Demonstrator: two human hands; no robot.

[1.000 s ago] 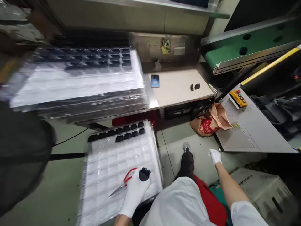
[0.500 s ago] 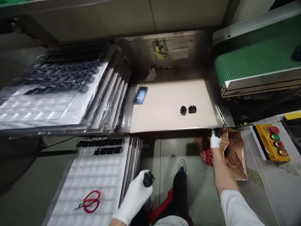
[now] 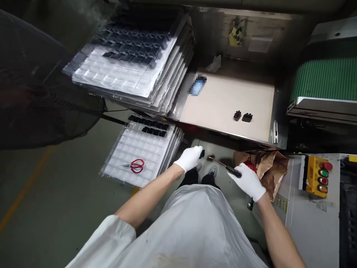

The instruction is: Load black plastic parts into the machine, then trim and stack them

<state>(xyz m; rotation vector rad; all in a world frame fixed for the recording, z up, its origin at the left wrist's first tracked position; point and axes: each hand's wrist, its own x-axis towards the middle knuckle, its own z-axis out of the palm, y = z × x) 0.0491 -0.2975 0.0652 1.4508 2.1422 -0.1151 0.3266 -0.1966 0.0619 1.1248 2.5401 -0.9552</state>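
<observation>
My left hand (image 3: 190, 158), in a white glove, is closed around a small black plastic part (image 3: 202, 153); most of the part is hidden behind my fingers. My right hand (image 3: 248, 181), gloved too, grips the black handle of a screwdriver-like tool (image 3: 225, 165). Its long thin shaft points left toward the held part, with a gap between them. Beyond my hands, two black plastic parts, one at the left (image 3: 237, 115) and one at the right (image 3: 247, 117), stand on a beige board (image 3: 220, 102) with small round knobs facing up.
Left of the board is a tall stack of plastic-wrapped trays (image 3: 111, 78) with black parts; red-handled scissors (image 3: 137, 166) lie on a lower stack. A brown paper bag (image 3: 272, 173) hangs by my right hand, near a yellow button box (image 3: 318, 178). A green conveyor (image 3: 329, 80) is right, a large fan (image 3: 36, 93) left.
My right hand has come back from the bag at the bench edge and now shows the tool. My left hand has moved forward with its black part. The view has shifted.
</observation>
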